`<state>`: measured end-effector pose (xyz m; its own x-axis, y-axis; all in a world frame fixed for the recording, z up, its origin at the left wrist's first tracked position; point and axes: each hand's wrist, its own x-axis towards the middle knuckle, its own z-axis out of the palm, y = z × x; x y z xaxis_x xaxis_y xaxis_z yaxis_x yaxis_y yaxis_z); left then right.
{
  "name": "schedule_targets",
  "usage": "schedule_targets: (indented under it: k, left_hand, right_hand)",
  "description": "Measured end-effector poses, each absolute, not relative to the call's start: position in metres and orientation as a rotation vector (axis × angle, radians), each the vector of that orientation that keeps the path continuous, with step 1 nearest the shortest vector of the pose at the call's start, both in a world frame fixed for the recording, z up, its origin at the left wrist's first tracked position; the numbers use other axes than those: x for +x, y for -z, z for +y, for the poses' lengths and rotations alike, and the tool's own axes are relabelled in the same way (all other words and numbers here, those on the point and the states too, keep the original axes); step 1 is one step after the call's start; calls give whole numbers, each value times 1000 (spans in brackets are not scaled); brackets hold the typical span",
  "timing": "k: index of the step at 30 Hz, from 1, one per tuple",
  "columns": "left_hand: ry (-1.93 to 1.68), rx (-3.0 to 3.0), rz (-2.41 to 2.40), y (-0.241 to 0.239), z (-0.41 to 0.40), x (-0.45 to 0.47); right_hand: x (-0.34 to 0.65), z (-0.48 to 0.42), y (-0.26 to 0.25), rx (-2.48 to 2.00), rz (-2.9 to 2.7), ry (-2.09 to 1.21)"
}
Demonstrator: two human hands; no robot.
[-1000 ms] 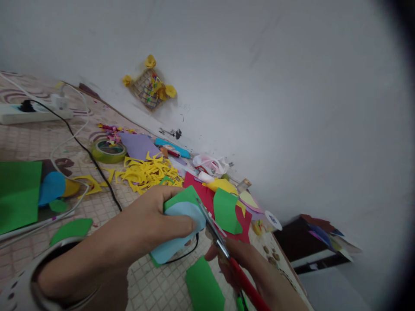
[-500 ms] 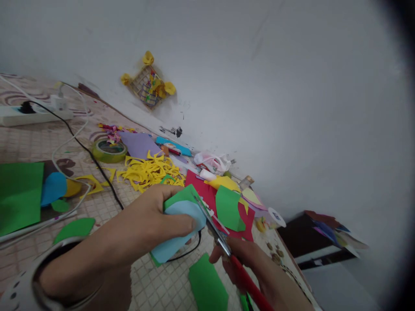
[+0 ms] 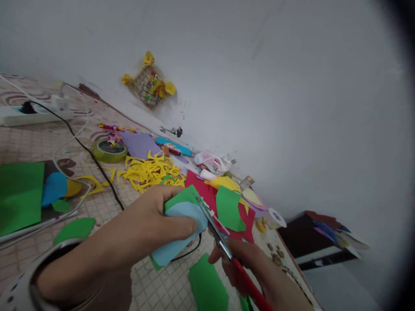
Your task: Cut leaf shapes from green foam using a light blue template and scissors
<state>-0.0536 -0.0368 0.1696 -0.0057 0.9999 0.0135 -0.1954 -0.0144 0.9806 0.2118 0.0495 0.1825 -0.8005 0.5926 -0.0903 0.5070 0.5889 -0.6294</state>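
My left hand (image 3: 162, 222) pinches a light blue paper piece (image 3: 171, 248) laid over a sheet of green paper (image 3: 183, 195), thumb on top. In my right hand (image 3: 256, 263) are scissors with red handles (image 3: 248, 283). Their metal blades (image 3: 210, 222) lie along the right edge of the two papers, tips near the green paper's upper corner. How far the blades are parted is hard to make out. Below the hands, a cut green paper piece (image 3: 209, 283) lies on the tiled-pattern table cover (image 3: 162, 291).
Yellow paper scraps (image 3: 151, 170) are heaped beyond my left hand, beside a roll of tape (image 3: 110, 150). Red paper (image 3: 248, 222) with a green piece (image 3: 231, 207) lies further right. A black cable (image 3: 90, 153) crosses the left side from a power strip (image 3: 35, 116). The wall (image 3: 275, 108) stands behind.
Almost nothing differs. The papers and the scissor blades have shifted very slightly to the right; both hands keep their hold.
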Motion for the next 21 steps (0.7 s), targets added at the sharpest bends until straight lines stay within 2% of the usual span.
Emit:
schedule_targets:
  k: [5,21]
  left_hand:
    - [-1288,1082,1066,-173,-37,-53]
    - [-1301,1069,1016,-167,-38,-52]
  right_hand:
    - [213,54,-180,-850,-2696,-1058]
    - [208,42,-186,-1042,-2608,-1069]
